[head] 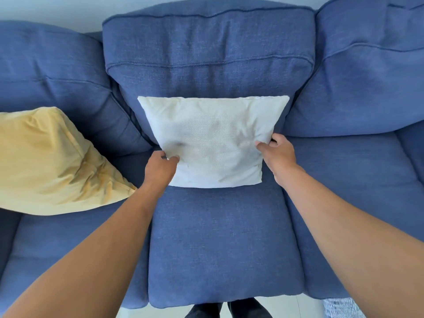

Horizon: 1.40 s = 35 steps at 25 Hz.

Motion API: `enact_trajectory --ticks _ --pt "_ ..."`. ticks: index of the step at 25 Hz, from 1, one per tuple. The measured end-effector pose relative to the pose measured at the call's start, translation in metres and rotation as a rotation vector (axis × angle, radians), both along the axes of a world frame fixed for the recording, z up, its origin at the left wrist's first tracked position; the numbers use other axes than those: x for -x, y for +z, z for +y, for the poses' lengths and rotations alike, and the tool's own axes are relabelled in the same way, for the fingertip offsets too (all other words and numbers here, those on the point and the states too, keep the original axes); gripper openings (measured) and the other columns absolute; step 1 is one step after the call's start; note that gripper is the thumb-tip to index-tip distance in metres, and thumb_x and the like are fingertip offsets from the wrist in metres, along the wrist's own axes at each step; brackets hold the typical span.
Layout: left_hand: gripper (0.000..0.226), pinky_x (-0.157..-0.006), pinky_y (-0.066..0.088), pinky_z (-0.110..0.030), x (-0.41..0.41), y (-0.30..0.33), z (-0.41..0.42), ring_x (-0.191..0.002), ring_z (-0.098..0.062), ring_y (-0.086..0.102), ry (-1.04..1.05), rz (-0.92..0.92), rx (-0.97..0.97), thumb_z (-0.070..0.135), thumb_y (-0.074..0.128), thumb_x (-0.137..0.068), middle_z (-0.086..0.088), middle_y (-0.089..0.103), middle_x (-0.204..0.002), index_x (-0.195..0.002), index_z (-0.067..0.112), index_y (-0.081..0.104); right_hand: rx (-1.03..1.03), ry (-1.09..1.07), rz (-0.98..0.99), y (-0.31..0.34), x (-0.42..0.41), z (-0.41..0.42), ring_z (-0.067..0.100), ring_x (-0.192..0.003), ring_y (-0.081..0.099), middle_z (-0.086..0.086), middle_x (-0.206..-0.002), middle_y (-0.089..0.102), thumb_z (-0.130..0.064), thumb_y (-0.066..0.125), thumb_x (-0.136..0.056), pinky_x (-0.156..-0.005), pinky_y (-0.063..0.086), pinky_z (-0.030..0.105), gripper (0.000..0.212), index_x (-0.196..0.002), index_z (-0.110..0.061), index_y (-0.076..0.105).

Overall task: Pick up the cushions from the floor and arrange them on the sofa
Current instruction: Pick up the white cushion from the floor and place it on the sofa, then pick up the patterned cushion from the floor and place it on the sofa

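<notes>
A white cushion (213, 138) leans upright against the middle back pad of the blue sofa (220, 244), its lower edge resting on the middle seat. My left hand (159, 167) pinches the cushion's lower left side. My right hand (276, 152) grips its right edge. A yellow cushion (52, 164) lies tilted against the left back pad, apart from both hands.
The sofa has three seats and three plump back pads. The right seat (358, 203) holds nothing. Below the front edge I see my dark shoes (229, 309) on a pale floor and a patterned rug corner (341, 308).
</notes>
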<state>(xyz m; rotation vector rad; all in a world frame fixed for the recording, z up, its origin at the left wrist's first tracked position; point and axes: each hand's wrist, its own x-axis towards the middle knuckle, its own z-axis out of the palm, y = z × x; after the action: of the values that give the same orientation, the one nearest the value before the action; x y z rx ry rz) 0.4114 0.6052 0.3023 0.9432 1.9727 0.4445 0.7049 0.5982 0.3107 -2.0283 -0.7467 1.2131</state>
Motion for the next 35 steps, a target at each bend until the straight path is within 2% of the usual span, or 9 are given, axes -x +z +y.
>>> enact_trajectory --ticks 3,6,8,10,14,17,21,28,35 --pt "0.061 -0.082 0.047 -0.031 -0.015 0.026 -0.031 -0.121 -0.025 0.064 -0.123 0.025 0.056 0.038 0.059 -0.101 -0.005 0.060 -0.146 -0.156 0.015 0.046 0.018 0.071 -0.067 0.034 0.002 -0.035 0.021 -0.141 0.053 0.006 -0.159 0.051 -0.033 0.069 -0.096 -0.115 0.044 0.038 0.071 -0.159 -0.016 0.041" --pt "0.056 -0.076 0.049 -0.028 -0.034 0.052 -0.073 -0.113 -0.015 0.060 -0.340 0.039 0.017 0.039 0.052 -0.106 -0.001 0.051 -0.160 -0.157 0.018 0.045 0.030 0.139 -0.195 0.064 0.004 -0.081 0.024 -0.152 0.041 0.005 -0.170 0.036 -0.038 0.058 -0.103 -0.115 0.034 0.032 0.073 -0.166 -0.017 0.026" --pt "0.059 -0.103 0.048 -0.033 -0.051 0.065 -0.099 -0.135 -0.021 0.054 -0.537 0.086 -0.042 0.040 0.050 -0.107 -0.002 0.044 -0.166 -0.160 0.015 0.041 0.045 0.185 -0.355 0.077 0.004 -0.120 0.026 -0.160 0.025 0.008 -0.175 0.021 -0.039 0.052 -0.106 -0.123 0.026 0.040 0.072 -0.166 -0.015 0.023" --pt "0.064 -0.122 0.033 -0.038 -0.078 0.078 -0.121 -0.152 -0.027 0.040 -0.731 0.147 -0.121 0.038 0.049 -0.108 -0.006 0.038 -0.169 -0.163 0.008 0.033 0.088 0.220 -0.568 0.083 -0.006 -0.158 0.029 -0.164 0.008 0.013 -0.177 0.009 -0.042 0.049 -0.107 -0.128 0.019 0.052 0.072 -0.166 -0.011 0.021" --pt "0.066 -0.122 0.031 -0.045 -0.152 0.100 -0.151 -0.153 -0.037 0.034 -1.085 0.257 -0.340 0.037 0.049 -0.106 -0.016 0.042 -0.161 -0.157 -0.002 0.034 0.174 0.163 -0.702 0.090 -0.040 -0.232 0.029 -0.164 0.000 0.015 -0.177 0.003 -0.046 0.043 -0.108 -0.128 0.014 0.059 0.076 -0.166 -0.007 0.015" --pt "0.071 -0.128 0.021 -0.048 -0.216 0.104 -0.178 -0.162 -0.035 0.016 -1.266 0.257 -0.396 0.040 0.046 -0.108 -0.015 0.025 -0.173 -0.163 0.001 0.024 0.225 0.082 -0.752 0.096 -0.076 -0.292 0.028 -0.165 -0.002 0.013 -0.178 0.003 -0.049 0.041 -0.107 -0.128 0.012 0.060 0.079 -0.166 -0.005 0.012" --pt "0.074 -0.129 0.018 -0.053 -0.295 0.096 -0.241 -0.163 -0.034 0.010 -1.500 0.260 -0.457 0.042 0.046 -0.108 -0.015 0.021 -0.174 -0.164 0.001 0.022 0.352 -0.073 -0.727 0.091 -0.126 -0.392 0.029 -0.165 -0.003 0.014 -0.178 0.002 -0.051 0.041 -0.107 -0.128 0.013 0.062 0.080 -0.167 -0.005 0.012" --pt "0.075 -0.131 0.014 -0.050 -0.380 0.075 -0.391 -0.164 -0.031 0.006 -1.802 0.291 -0.357 0.043 0.044 -0.109 -0.014 0.014 -0.177 -0.166 0.003 0.017 0.462 -0.299 -0.575 0.070 -0.175 -0.574 0.032 -0.164 -0.003 0.015 -0.177 0.002 -0.050 0.041 -0.107 -0.128 0.012 0.061 0.079 -0.166 -0.007 0.013" --pt "0.075 -0.133 0.006 -0.046 -0.452 0.076 -0.483 -0.165 -0.026 0.001 -1.915 0.300 -0.303 0.044 0.041 -0.109 -0.010 0.008 -0.178 -0.168 0.008 0.013 0.523 -0.382 -0.495 0.059 -0.228 -0.676 0.031 -0.164 -0.009 0.016 -0.177 -0.004 -0.053 0.037 -0.108 -0.129 0.010 0.059 0.080 -0.167 -0.007 0.008"
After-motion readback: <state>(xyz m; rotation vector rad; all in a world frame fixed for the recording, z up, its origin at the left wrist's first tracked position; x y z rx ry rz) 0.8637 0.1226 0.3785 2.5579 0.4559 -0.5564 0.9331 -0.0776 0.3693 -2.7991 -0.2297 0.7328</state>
